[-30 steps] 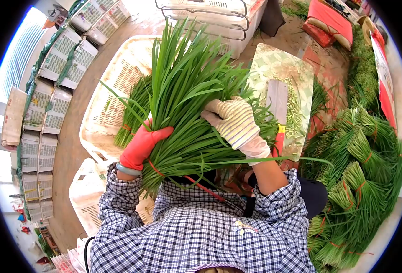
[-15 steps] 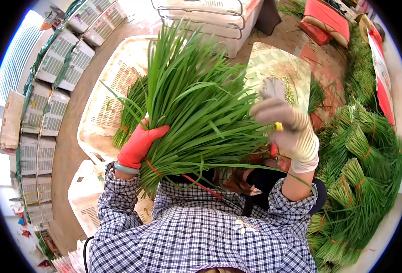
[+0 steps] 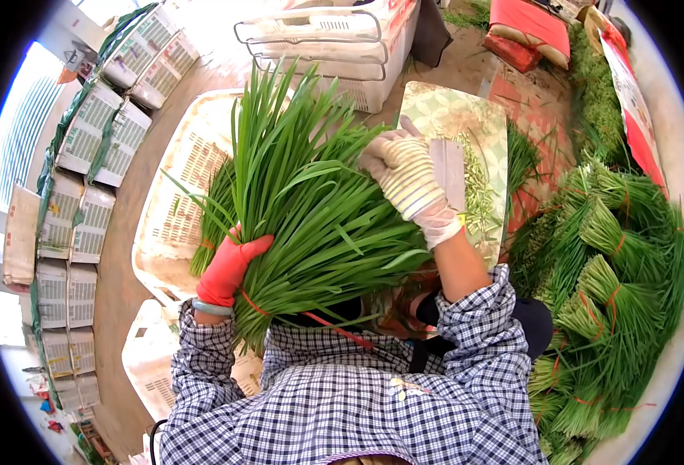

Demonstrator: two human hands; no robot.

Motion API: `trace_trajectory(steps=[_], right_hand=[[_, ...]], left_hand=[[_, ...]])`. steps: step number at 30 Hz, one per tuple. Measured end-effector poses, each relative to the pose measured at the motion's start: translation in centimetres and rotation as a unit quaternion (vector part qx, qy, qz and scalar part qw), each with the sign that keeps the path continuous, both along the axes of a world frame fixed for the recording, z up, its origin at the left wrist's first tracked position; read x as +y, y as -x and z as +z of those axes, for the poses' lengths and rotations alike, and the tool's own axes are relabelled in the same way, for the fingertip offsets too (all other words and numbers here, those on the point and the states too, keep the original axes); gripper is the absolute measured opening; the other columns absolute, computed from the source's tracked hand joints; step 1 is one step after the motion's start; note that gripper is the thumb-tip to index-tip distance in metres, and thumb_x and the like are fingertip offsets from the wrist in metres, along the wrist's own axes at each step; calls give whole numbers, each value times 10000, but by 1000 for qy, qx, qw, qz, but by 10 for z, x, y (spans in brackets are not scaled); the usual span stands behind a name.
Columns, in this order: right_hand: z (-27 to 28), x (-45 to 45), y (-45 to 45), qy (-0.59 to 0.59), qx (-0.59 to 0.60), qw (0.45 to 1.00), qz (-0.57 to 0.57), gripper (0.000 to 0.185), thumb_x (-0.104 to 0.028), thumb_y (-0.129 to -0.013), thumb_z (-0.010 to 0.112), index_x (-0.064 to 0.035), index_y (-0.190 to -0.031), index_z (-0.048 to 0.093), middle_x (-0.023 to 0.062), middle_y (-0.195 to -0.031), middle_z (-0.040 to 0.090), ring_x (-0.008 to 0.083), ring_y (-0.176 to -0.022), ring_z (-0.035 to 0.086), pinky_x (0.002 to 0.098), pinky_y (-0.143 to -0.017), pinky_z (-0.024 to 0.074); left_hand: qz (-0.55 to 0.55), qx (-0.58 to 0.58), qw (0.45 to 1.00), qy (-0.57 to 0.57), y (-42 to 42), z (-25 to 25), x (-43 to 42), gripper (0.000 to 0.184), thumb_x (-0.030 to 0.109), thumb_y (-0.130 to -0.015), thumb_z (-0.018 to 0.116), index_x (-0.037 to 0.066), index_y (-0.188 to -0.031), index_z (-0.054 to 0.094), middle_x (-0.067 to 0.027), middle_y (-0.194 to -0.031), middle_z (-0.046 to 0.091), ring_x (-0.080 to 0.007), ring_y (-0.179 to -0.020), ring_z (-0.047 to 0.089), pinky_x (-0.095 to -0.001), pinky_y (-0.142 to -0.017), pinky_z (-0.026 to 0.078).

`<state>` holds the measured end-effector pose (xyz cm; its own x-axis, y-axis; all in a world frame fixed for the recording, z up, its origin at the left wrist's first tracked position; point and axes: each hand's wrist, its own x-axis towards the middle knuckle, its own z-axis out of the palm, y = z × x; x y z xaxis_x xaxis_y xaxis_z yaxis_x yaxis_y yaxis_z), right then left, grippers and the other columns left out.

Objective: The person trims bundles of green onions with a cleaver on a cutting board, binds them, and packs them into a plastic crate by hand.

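Observation:
My left hand [image 3: 233,267], in a red glove, grips a large fanned bundle of long green leaves [image 3: 311,186] near its tied end. A red band circles the bundle just below that hand, and its loose tail hangs to the right. My right hand [image 3: 408,170], in a striped glove, is at the upper right edge of the leaves with its fingers curled; what they hold, if anything, is hidden. Beside it, a wide blade [image 3: 448,172] lies on a patterned board [image 3: 427,101] with small green clippings.
A white basket [image 3: 156,225] with a smaller bundle stands behind my left hand. Several tied green bundles [image 3: 613,302] are piled at the right. White crates [image 3: 365,85] stand ahead, others line the left, and a red cushion [image 3: 532,27] is at the upper right.
My right hand first moved off the leaves to the right, over the blade's handle, then came back to their upper right edge. My left hand keeps its grip. The view has shifted slightly.

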<state>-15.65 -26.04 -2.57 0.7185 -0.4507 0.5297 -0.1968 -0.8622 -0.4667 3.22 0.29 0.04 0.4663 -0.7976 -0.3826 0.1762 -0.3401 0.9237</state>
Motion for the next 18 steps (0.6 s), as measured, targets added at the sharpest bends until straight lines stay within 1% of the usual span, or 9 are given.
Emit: trace_trajectory(steps=[2, 3, 4, 6, 10, 13, 16, 17, 18], right_hand=[[2, 9, 9, -85, -29, 995, -35, 177, -282, -879, 659, -123, -954, 678, 76, -967, 698, 237, -974, 625, 423, -1074, 361], [1, 9, 17, -280, -176, 943, -20, 156, -242, -876, 651, -107, -954, 670, 82, -991, 699, 220, -994, 622, 406, -1052, 379], [0, 10, 27, -462, -310, 831, -3, 137, -202, -874, 644, -92, -953, 663, 88, -1016, 699, 203, -1015, 620, 389, -1031, 397], [23, 8, 61, -404, -260, 843, 242, 226, -165, -828, 686, -54, -1023, 660, 106, -1098, 675, 202, -1049, 608, 374, -994, 419], [75, 45, 57, -261, -90, 886, 372, 401, -119, -706, 750, -43, -1091, 667, 141, -1103, 658, 308, -1083, 612, 478, -1079, 355], [72, 84, 7, -74, 7, 981, 178, 349, -205, -746, 743, -102, -1074, 681, 103, -931, 663, 285, -928, 635, 451, -896, 453], [49, 102, -42, 101, 22, 985, 135, 260, -298, -773, 722, -131, -969, 681, 70, -787, 631, 269, -802, 622, 418, -743, 467], [39, 106, -54, 160, 21, 979, 127, 157, -291, -782, 692, -154, -853, 660, 39, -730, 599, 247, -744, 615, 400, -701, 457], [33, 108, -62, 157, 21, 979, 130, 157, -291, -782, 692, -154, -853, 660, 39, -730, 599, 247, -744, 615, 400, -701, 457]], left_hand=[[6, 9, 1000, -2, 0, 1, -2, 419, 93, -876, 646, 4, -1279, 573, -82, -1135, 679, -168, -963, 664, -296, -848, 544], [13, 19, 1000, -5, 0, 1, -1, 408, 87, -874, 654, 3, -1267, 582, -81, -1119, 685, -166, -949, 669, -293, -844, 545], [20, 20, 1000, -5, 2, 2, -1, 408, 87, -874, 654, 3, -1267, 582, -81, -1119, 685, -166, -949, 669, -293, -844, 545], [17, 44, 999, 28, 7, 6, -4, 393, 76, -872, 662, 1, -1252, 594, -76, -1092, 695, -162, -928, 674, -293, -837, 547], [-22, -14, 999, 27, 5, 7, -6, 396, 75, -871, 677, 18, -1255, 600, -66, -1110, 687, -136, -955, 652, -290, -848, 543], [-48, -2, 998, 38, 5, 9, -9, 402, 72, -872, 685, 26, -1262, 595, -56, -1149, 669, -129, -994, 633, -281, -870, 531], [-35, 20, 998, 42, 6, 9, -8, 411, 64, -873, 685, 28, -1271, 587, -48, -1181, 654, -131, -1033, 620, -278, -889, 520], [-37, 15, 996, 78, 4, 2, -7, 430, 64, -866, 693, 32, -1280, 581, -42, -1183, 649, -132, -1039, 616, -285, -906, 513], [-35, 15, 996, 75, 1, -2, -6, 430, 64, -866, 693, 32, -1280, 581, -42, -1183, 649, -132, -1039, 616, -285, -906, 513]])
